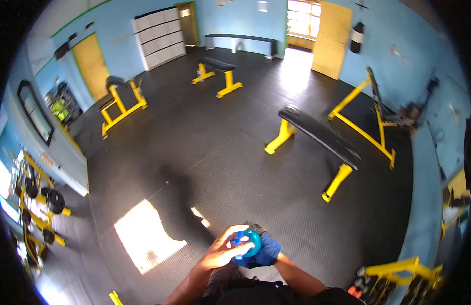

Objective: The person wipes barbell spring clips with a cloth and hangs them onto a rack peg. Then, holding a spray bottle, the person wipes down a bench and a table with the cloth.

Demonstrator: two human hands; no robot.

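Near the bottom centre, my left hand has its fingers wrapped round a translucent blue-green bottle-like object, held in front of my body. A dark blue cloth lies right beside and behind that object. My right hand is at the cloth, with the forearm coming in from the lower right; the cloth covers most of the hand, and its fingers are hidden.
Black benches on yellow legs stand ahead: one at right centre, another farther back. A yellow-framed seat is at left. Weight racks stand at left and lower right. A punching bag hangs at the back right.
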